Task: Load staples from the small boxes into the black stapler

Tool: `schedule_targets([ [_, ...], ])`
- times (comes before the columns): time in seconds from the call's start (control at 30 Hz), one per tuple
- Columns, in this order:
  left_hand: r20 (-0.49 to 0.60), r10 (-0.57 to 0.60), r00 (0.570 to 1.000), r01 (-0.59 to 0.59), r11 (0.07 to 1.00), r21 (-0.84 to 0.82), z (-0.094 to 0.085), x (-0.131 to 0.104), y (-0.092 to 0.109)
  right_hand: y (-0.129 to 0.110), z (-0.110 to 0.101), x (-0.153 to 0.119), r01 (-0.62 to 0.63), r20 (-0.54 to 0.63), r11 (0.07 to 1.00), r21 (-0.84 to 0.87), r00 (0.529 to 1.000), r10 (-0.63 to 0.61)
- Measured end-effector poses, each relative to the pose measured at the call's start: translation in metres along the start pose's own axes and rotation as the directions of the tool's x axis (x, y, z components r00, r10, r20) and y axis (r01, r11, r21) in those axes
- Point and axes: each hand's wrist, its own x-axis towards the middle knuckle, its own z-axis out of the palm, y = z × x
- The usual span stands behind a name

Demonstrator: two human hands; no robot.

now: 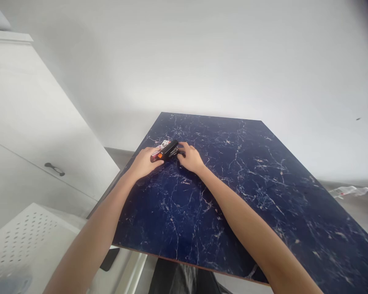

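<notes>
A black elongated object [171, 148] with an orange spot near its lower end lies on the dark blue marbled table [184, 204], toward its left side. Beside it, a small red and white packet [163, 145] shows partly. My left hand [144, 164] is at the lower left end of these items, its fingers around that end and partly hidden by them. On the right side, my right hand [190, 157] has its fingers bent against small metallic and black parts [174, 152] next to the black object. Fine detail between the hands is too small to tell.
A white cabinet with a dark handle [54, 169] stands at the left. Below it is a white perforated surface [21, 234], with a dark flat object [109, 259] near the table's front edge. Clear plastic packaging [349, 191] lies beyond the right edge. A pale wall rises behind.
</notes>
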Motion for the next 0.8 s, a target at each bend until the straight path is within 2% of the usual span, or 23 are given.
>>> schedule_targets([
  [0.07, -0.024, 0.035, 0.999, -0.035, 0.999, 0.003, 0.003, 0.002, 0.003, -0.012, 0.013, -0.003, 0.131, 0.047, 0.991, 0.008, 0.99, -0.131],
  [0.13, -0.042, 0.047, 0.998, -0.047, 0.999, 0.011, 0.006, 0.003, 0.005, -0.022, 0.023, -0.005, 0.172, 0.026, 0.985, 0.017, 0.985, -0.172],
  [0.2, -0.049, 0.035, 0.998, -0.034, 0.999, 0.015, 0.007, 0.002, 0.007, -0.025, 0.027, -0.003, 0.078, -0.104, 0.997, -0.002, 0.992, -0.078],
  [0.27, -0.045, 0.015, 0.999, -0.014, 1.0, 0.012, 0.007, 0.001, 0.008, -0.021, 0.026, 0.004, -0.095, -0.197, 0.995, 0.014, 0.976, 0.096],
  [0.33, -0.037, -0.005, 0.999, 0.005, 1.0, 0.007, 0.007, 0.0, 0.007, -0.012, 0.022, 0.012, -0.203, -0.148, 0.977, 0.069, 0.966, 0.212],
  [0.43, -0.027, -0.025, 0.999, 0.025, 1.0, -0.007, 0.008, 0.0, 0.005, -0.002, 0.018, 0.021, -0.168, 0.002, 0.978, 0.125, 0.986, 0.169],
  [0.57, -0.02, -0.017, 1.0, 0.016, 0.999, -0.028, 0.008, 0.001, -0.001, -0.004, 0.017, 0.02, -0.109, 0.043, 0.988, 0.11, 0.994, 0.105],
  [0.67, 0.01, -0.02, 1.0, 0.021, 0.996, -0.091, 0.002, 0.0, -0.007, -0.008, 0.015, 0.014, -0.182, -0.053, 0.974, 0.134, 0.98, 0.19],
  [0.73, 0.056, -0.053, 0.997, 0.061, 0.984, -0.166, -0.005, -0.001, -0.009, -0.009, 0.012, 0.009, -0.269, -0.145, 0.948, 0.171, 0.945, 0.294],
  [0.8, 0.053, -0.075, 0.996, 0.083, 0.983, -0.165, -0.01, -0.003, -0.01, -0.008, 0.009, 0.004, -0.317, -0.181, 0.926, 0.203, 0.918, 0.354],
])
